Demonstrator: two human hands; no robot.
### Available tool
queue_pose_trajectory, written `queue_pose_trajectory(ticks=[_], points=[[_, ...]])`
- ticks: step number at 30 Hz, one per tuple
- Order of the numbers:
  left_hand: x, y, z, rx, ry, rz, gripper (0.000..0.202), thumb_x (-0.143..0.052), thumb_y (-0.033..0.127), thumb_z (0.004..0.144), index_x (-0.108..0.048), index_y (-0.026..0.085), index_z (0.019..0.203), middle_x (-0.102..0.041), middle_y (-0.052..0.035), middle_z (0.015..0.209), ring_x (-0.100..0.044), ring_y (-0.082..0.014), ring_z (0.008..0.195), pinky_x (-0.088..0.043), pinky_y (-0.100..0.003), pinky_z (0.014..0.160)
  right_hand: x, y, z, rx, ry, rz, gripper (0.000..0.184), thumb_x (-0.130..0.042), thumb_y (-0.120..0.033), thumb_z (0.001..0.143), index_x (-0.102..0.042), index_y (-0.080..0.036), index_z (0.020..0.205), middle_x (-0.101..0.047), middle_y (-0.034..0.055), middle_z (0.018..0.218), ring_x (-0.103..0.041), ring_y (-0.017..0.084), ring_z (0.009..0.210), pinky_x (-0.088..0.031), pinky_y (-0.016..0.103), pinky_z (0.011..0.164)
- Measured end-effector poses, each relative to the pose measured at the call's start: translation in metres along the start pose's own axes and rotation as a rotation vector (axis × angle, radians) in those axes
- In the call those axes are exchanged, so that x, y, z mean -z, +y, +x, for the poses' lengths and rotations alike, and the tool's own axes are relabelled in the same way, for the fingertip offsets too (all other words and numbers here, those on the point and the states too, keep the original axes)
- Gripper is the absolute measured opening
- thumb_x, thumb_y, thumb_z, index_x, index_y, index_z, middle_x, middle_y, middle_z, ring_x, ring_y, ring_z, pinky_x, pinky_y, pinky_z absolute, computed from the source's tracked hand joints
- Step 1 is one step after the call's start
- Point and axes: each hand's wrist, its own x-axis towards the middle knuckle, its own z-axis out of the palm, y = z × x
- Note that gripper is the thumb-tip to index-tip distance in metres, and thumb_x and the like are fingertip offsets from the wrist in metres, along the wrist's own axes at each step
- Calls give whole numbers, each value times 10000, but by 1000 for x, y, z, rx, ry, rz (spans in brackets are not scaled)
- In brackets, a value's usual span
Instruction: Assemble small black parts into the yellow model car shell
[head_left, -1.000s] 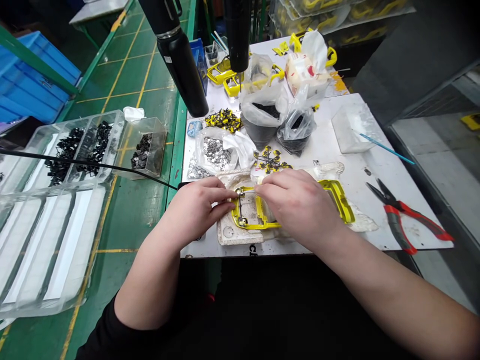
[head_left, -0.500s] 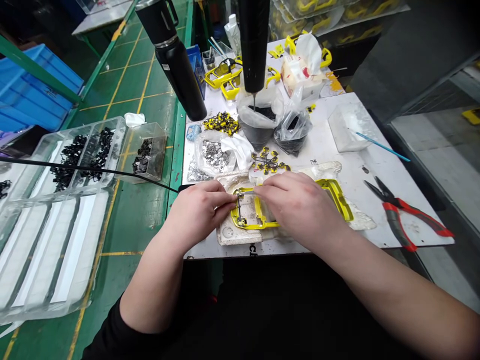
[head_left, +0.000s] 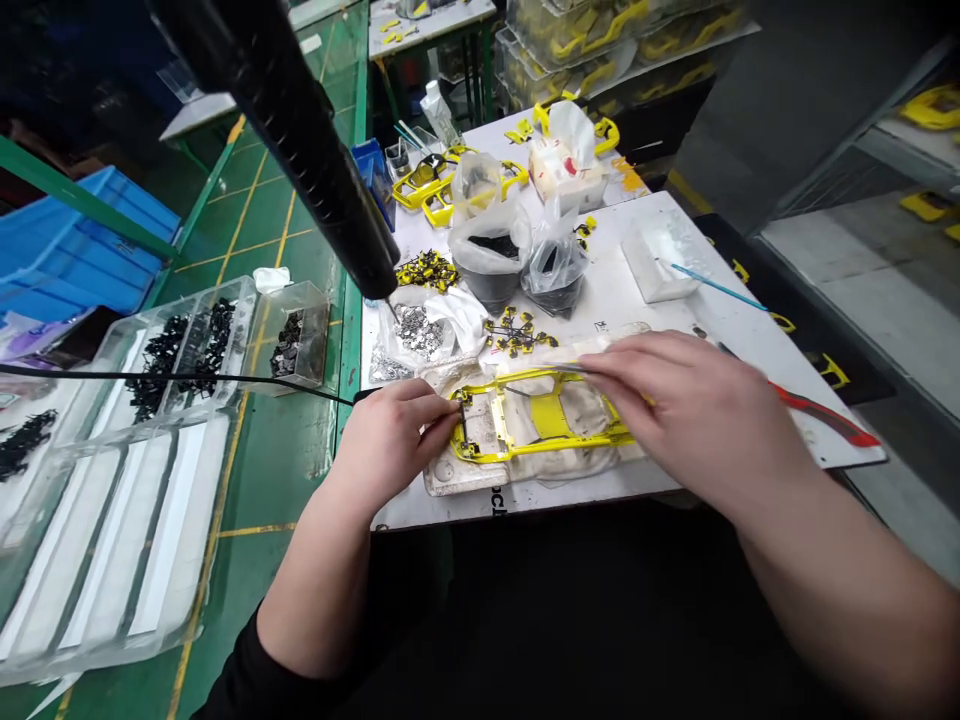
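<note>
Black cylinder (head_left: 300,170) angled across the far left of the view, tip just above the bag of silver parts (head_left: 416,335). Clear bags of black parts (head_left: 491,250) beyond the work area; red-handled pliers (head_left: 825,412) mostly hidden behind the right hand (head_left: 697,410). Yellow plastic frame (head_left: 540,415) flat on a white foam pad (head_left: 442,475), near edge of the table (head_left: 645,320). Left hand (head_left: 394,445) curled, pinching the frame's left end; right hand extended, fingers together, across the frame's right portion.
</note>
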Motion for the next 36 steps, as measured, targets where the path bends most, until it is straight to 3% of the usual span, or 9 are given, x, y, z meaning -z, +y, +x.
queue_pose_trajectory(ticks=[4, 12, 14, 19, 21, 24, 26, 29, 36], points=[[1, 1, 2, -16, -7, 28, 233, -651, 333, 1124, -860, 234, 1092, -812, -57, 986, -748, -212, 891, -534, -332, 777, 21, 34, -27, -202, 79, -171, 185, -682, -260, 1136, -846, -205, 1202, -877, 143, 1149, -833, 322, 1004, -608, 438, 833], [29, -7, 9, 135, -115, -129, 285, -766, 511, 1036, -863, 268, 1149, -824, -56, 990, -761, -244, 864, -589, -358, 762, 14, 57, -61, -655, -180, -370, 223, -661, -219, 1053, -852, -208, 1167, -863, 123, 973, -773, 318, 783, -411, 377, 599], [44, -11, 14, 273, 29, -140, 320, -818, 554, 984, -859, 273, 1133, -807, -39, 938, -735, -245, 836, -592, -373, 751, 16, 54, -61, -651, -252, -334, 192, -651, -180, 1049, -834, -198, 1103, -848, 119, 938, -771, 307, 789, -414, 367, 599], [86, -26, 59, 419, 832, -430, 374, -938, 449, 911, -794, 296, 1220, -775, 3, 1159, -698, -225, 1051, -569, -346, 830, 31, 45, -61, -512, -169, -271, 113, -705, -210, 1063, -811, -176, 1045, -840, 122, 1029, -796, 332, 996, -524, 396, 731], [102, -33, 87, 382, 900, -495, 454, -879, 445, 964, -702, 313, 1360, -731, -4, 1393, -683, -213, 1213, -559, -320, 888, 36, 43, -61, -476, -70, -241, 115, -726, -241, 1069, -825, -184, 1087, -849, 110, 1089, -801, 332, 1029, -542, 403, 756], [114, -39, 130, 329, 857, -572, 653, -835, 527, 981, -555, 339, 1541, -547, -74, 1718, -596, -274, 1490, -575, -362, 986, 40, 41, -58, -412, 69, -161, 125, -736, -256, 1073, -832, -200, 1131, -860, 82, 1134, -815, 312, 1026, -572, 407, 788], [110, -35, 158, 264, 688, -743, 745, -771, 668, 984, -466, 367, 1594, -433, -114, 1809, -511, -287, 1603, -565, -396, 1039, 42, 40, -53, -355, 122, -87, 139, -729, -267, 1081, -831, -205, 1151, -862, 67, 1148, -824, 301, 1031, -598, 415, 827], [90, -16, 194, 171, 563, -873, 818, -725, 840, 896, -534, 323, 1500, -621, -161, 1632, -665, -324, 1442, -596, -447, 1007, 51, 36, -41, -279, 176, -9, 166, -696, -280, 1104, -831, -207, 1167, -862, 62, 1152, -832, 297, 1039, -625, 433, 879], [46, 59, 217, -4, 417, -1058, 633, -950, 606, 817, -658, 248, 1249, -768, -38, 1094, -744, -196, 961, -603, -351, 921, 86, 23, -23, -260, 315, 134, 166, -666, -260, 1112, -827, -224, 1134, -864, 55, 1130, -835, 278, 1022, -645, 405, 906]])
